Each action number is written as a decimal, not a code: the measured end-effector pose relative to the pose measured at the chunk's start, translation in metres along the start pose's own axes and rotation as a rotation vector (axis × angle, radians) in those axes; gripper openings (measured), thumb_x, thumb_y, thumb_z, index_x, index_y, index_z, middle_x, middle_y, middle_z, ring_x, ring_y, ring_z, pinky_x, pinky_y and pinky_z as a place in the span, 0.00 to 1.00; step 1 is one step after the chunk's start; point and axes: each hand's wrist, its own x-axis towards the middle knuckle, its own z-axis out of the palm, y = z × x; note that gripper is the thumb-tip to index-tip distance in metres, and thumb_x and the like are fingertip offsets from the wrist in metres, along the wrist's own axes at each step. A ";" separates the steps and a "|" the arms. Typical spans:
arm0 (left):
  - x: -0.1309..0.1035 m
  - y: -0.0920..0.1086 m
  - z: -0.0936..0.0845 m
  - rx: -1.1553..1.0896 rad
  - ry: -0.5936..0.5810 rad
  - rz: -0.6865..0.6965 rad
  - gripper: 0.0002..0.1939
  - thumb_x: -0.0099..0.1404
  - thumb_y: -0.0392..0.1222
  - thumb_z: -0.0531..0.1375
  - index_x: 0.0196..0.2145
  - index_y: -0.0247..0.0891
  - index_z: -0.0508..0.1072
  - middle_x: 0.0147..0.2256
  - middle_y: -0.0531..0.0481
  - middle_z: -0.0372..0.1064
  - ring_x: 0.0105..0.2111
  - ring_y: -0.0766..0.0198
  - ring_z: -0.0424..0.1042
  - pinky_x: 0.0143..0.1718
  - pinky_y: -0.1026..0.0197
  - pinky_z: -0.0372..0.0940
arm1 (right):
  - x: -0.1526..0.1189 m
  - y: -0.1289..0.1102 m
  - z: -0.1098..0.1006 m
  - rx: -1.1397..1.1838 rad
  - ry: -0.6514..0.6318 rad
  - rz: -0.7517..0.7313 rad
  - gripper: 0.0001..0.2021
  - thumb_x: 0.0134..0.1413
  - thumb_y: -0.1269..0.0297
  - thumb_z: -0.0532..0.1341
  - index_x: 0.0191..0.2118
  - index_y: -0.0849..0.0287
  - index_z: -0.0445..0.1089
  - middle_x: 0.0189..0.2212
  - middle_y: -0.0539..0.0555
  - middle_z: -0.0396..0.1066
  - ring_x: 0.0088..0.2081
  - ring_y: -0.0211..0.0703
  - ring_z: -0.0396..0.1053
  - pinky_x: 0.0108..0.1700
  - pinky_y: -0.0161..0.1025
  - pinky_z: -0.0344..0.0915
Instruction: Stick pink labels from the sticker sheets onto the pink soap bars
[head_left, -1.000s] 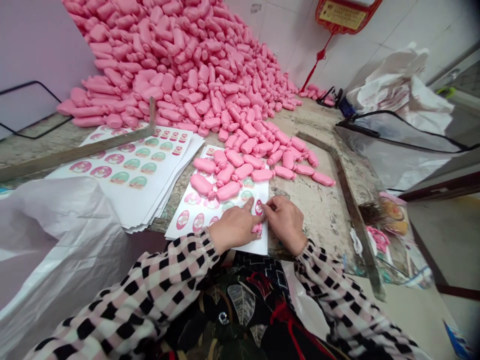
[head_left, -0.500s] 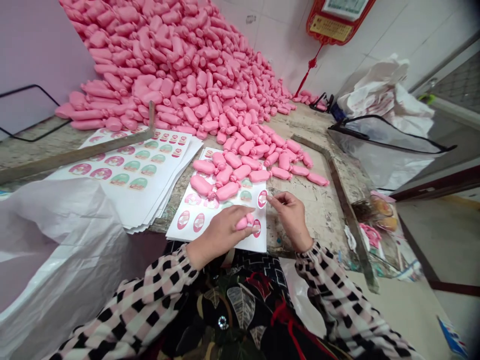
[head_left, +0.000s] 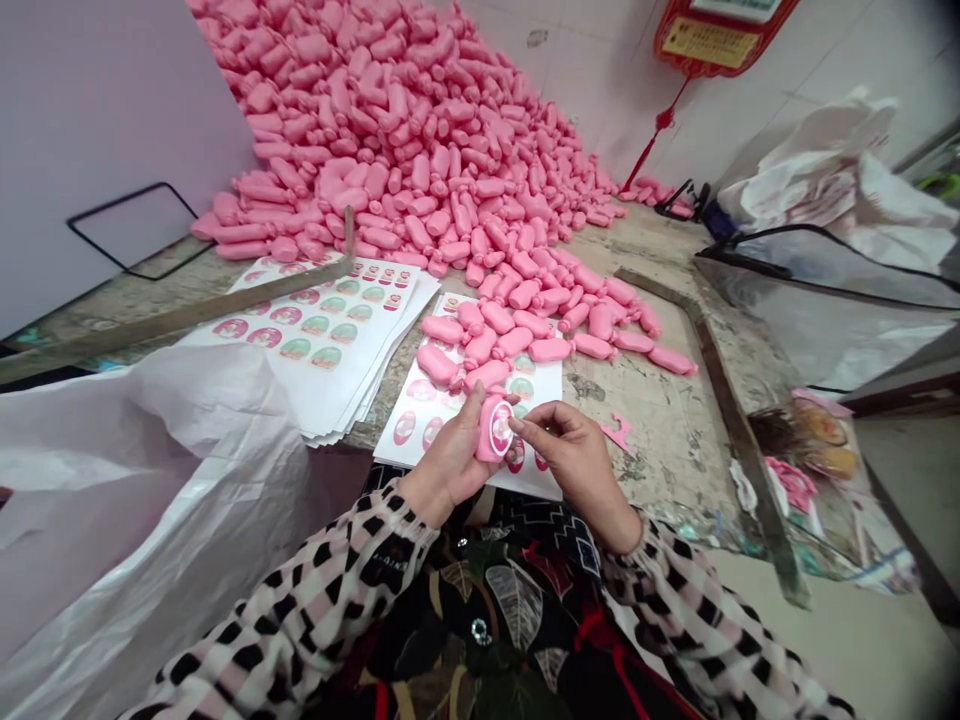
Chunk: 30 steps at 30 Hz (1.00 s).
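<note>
My left hand (head_left: 448,462) is closed around a small pink plastic bottle (head_left: 487,442), its broad side turned toward my right hand. An oval pink-and-white sticker (head_left: 501,427) lies against that side. The thumb and forefinger of my right hand (head_left: 579,462) pinch the sticker's right edge. Whether the sticker is fully stuck down cannot be made out. Below both hands is a white sticker sheet (head_left: 391,442) printed with oval pink and green labels. Several loose pink bottles (head_left: 488,376) lie across the upper part of this sheet.
A large heap of pink bottles (head_left: 390,130) rises against the wall. More sticker sheets (head_left: 352,385) are stacked at left under a wooden strip (head_left: 225,305). Another wooden strip (head_left: 731,420) edges the table at right. White sacking (head_left: 217,470) hangs at left; a pink plastic scrap (head_left: 619,432) lies right.
The sticker in my right hand has moved left from beside the sheet onto the bottle. My left hand has turned the bottle, showing its broad side. The whole view has shifted.
</note>
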 end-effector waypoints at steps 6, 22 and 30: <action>0.001 -0.002 -0.001 0.010 -0.010 0.030 0.24 0.61 0.57 0.53 0.39 0.30 0.70 0.23 0.49 0.66 0.20 0.67 0.66 0.21 0.65 0.63 | 0.001 0.006 0.002 0.015 -0.031 0.006 0.10 0.44 0.58 0.64 0.25 0.60 0.66 0.16 0.45 0.66 0.16 0.31 0.61 0.19 0.30 0.56; -0.011 0.005 -0.009 0.302 -0.151 -0.045 0.23 0.57 0.50 0.60 0.48 0.41 0.62 0.27 0.53 0.66 0.23 0.67 0.68 0.26 0.60 0.66 | -0.004 0.021 -0.001 -0.282 0.015 -0.065 0.10 0.48 0.55 0.61 0.28 0.58 0.68 0.21 0.49 0.69 0.23 0.37 0.65 0.28 0.35 0.61; -0.020 0.012 -0.012 0.326 -0.272 -0.135 0.19 0.53 0.30 0.60 0.41 0.38 0.58 0.31 0.49 0.69 0.26 0.66 0.70 0.36 0.52 0.66 | 0.006 0.014 -0.032 -0.268 0.077 -0.050 0.11 0.45 0.55 0.63 0.31 0.58 0.70 0.28 0.50 0.69 0.28 0.37 0.64 0.32 0.35 0.60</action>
